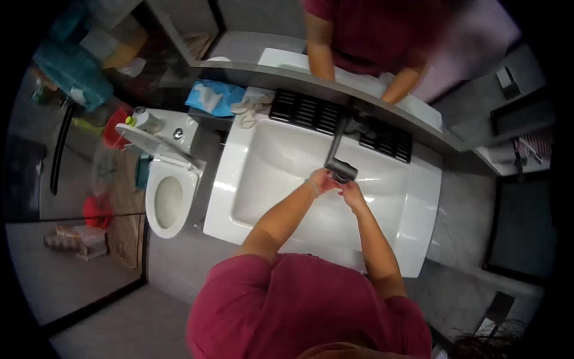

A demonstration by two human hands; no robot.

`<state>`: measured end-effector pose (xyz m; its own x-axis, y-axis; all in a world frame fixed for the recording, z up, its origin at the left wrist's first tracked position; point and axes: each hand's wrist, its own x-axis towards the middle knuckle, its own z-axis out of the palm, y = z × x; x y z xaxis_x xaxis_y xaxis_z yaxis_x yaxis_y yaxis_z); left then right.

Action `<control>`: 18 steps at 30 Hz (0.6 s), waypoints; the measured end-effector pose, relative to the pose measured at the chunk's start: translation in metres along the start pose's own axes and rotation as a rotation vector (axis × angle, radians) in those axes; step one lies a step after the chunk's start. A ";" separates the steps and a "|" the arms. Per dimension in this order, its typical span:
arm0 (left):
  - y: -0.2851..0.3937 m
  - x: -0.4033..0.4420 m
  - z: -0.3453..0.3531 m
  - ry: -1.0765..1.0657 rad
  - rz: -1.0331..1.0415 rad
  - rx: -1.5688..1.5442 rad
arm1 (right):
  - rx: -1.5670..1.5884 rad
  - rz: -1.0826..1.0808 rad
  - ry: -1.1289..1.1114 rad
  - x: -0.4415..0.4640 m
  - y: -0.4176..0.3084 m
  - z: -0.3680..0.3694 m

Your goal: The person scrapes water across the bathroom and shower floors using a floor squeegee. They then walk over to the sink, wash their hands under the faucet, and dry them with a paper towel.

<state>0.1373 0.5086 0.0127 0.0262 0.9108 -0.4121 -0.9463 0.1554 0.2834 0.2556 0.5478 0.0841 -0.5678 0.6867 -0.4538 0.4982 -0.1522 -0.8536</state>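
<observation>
My left hand (322, 180) and my right hand (350, 193) are close together over the white sink (263, 179), right under the dark grey faucet head (342, 170). The faucet covers most of the fingers, so I cannot tell whether they are spread or closed, or whether anything is between them. A thin bracelet (313, 188) circles my left wrist. The faucet's neck (336, 140) reaches out from the back of the sink toward my hands. Whether water runs is not clear.
Black slatted trays (306, 110) line the sink's back edge. A blue packet (214, 97) and a pale cloth (251, 106) lie at its back left corner. Left of the sink stands a toilet (170, 206) with its lid raised. A mirror (269, 36) spans the wall behind.
</observation>
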 end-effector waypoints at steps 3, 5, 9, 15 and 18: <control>0.014 -0.018 0.032 0.227 -0.032 0.061 | 0.115 -0.016 0.087 0.011 -0.027 -0.042; 0.004 -0.001 0.015 0.213 -0.028 0.026 | 0.212 -0.021 0.186 0.022 -0.053 -0.074; 0.006 -0.008 0.018 0.480 0.093 0.286 | 0.074 -0.163 0.281 0.033 -0.100 -0.099; 0.017 -0.041 0.015 0.423 -0.158 0.716 | -0.122 -0.216 0.261 0.019 -0.111 -0.088; 0.058 -0.042 0.014 -0.026 -0.232 1.914 | -0.255 -0.270 0.067 -0.017 -0.121 -0.101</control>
<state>0.0855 0.4847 0.0586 0.1020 0.8154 -0.5699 0.6336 0.3883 0.6691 0.2709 0.6263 0.2212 -0.6608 0.7243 -0.1965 0.4886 0.2164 -0.8453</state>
